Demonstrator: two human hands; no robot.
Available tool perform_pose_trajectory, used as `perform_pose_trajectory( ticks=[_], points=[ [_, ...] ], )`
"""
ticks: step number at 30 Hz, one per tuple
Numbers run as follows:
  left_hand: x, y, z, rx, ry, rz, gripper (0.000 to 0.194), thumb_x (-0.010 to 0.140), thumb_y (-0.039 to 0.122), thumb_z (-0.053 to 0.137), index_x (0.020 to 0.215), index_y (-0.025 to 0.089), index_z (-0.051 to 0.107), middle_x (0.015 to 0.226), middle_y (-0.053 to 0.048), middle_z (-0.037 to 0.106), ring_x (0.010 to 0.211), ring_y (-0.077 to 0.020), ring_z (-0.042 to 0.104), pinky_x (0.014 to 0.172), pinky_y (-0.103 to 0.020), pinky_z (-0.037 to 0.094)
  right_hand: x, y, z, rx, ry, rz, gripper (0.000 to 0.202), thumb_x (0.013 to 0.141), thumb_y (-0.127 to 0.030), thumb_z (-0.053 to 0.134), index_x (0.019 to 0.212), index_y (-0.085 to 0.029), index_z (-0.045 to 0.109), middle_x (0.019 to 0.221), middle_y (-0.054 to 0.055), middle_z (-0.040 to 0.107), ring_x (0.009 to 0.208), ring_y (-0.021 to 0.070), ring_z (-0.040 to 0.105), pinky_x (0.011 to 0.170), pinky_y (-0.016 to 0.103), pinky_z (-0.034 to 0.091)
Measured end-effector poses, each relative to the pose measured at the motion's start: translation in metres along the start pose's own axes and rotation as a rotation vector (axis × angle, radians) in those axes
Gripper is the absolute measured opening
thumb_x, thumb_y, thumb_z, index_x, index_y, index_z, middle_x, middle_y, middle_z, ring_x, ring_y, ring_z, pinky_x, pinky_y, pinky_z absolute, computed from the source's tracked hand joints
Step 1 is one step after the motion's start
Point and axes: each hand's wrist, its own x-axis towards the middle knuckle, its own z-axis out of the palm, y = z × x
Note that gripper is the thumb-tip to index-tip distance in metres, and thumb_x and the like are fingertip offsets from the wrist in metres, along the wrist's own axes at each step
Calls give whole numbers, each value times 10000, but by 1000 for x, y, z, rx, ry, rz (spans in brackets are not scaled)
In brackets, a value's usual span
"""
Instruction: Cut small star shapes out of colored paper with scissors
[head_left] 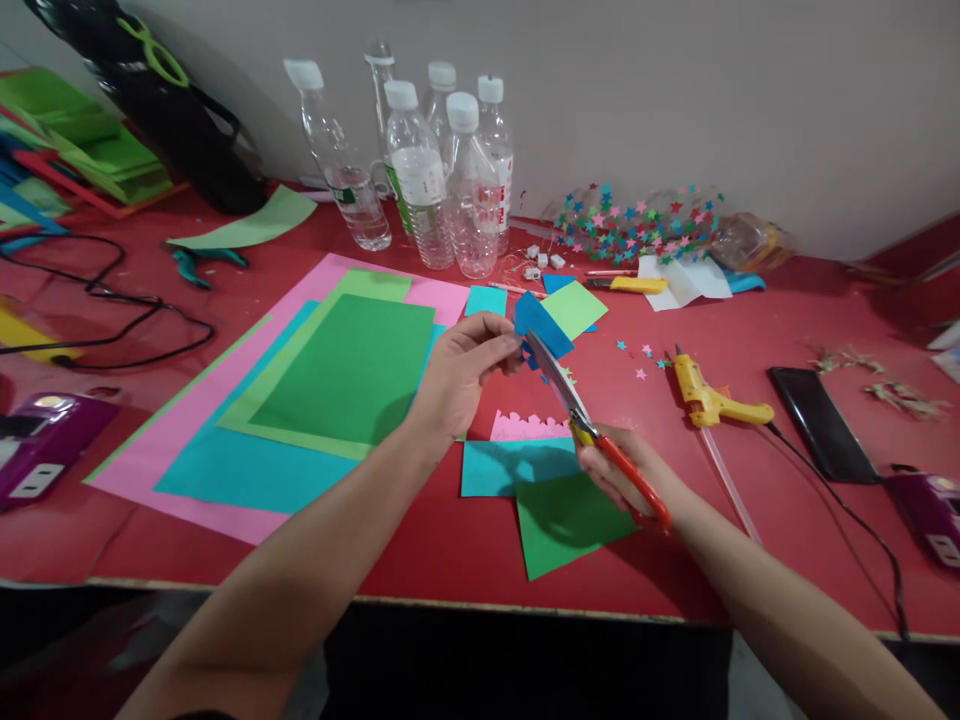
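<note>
My left hand [472, 365] pinches a small piece of blue paper [541, 325] between thumb and fingers, above the red table. In my right hand [626, 470] is a pair of scissors [559, 380] with red handles, its blades reaching up to the blue paper. Whether the blades are fully closed is hard to make out. Below the hands lie a pink strip with a notched edge [525, 427], a turquoise sheet [487, 470] and a green piece [559, 535]. A light green square [576, 309] lies just behind the blue paper.
Stacked coloured sheets [352, 370] lie at left. Several plastic bottles [420, 185] stand by the wall, beside a bottle covered in stars [637, 225]. A yellow glue gun [709, 395], a black phone [823, 425], a yellow cutter [637, 286] and teal pliers [199, 262] lie around.
</note>
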Motion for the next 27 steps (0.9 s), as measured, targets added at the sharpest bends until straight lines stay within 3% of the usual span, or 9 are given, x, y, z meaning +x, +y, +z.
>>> perform_pose_trajectory(
  ticks=[9, 18, 27],
  points=[
    [2, 1, -3, 61, 31, 45, 34, 712, 183, 654, 687, 178, 632, 572, 25, 585, 501, -68, 527, 502, -216, 409, -2, -1, -4, -13, -29, -3, 417, 824, -598, 491, 689, -216, 395, 413, -99, 363, 307, 54, 323, 340, 202, 267],
    [5, 7, -6, 144, 18, 0, 49, 687, 177, 670, 662, 169, 628, 533, 20, 577, 475, -71, 525, 479, -214, 410, -1, 1, -6, -42, -43, -29, 416, 839, -601, 482, 714, -211, 411, 434, -96, 369, 312, 57, 336, 330, 200, 269],
    [6, 10, -7, 204, 22, -39, 89, 669, 218, 684, 683, 158, 619, 547, 26, 586, 482, -69, 539, 498, -206, 441, -1, -10, -4, -114, 1, 111, 338, 782, -525, 486, 675, -217, 399, 415, -99, 356, 289, 58, 346, 291, 180, 267]
  ],
)
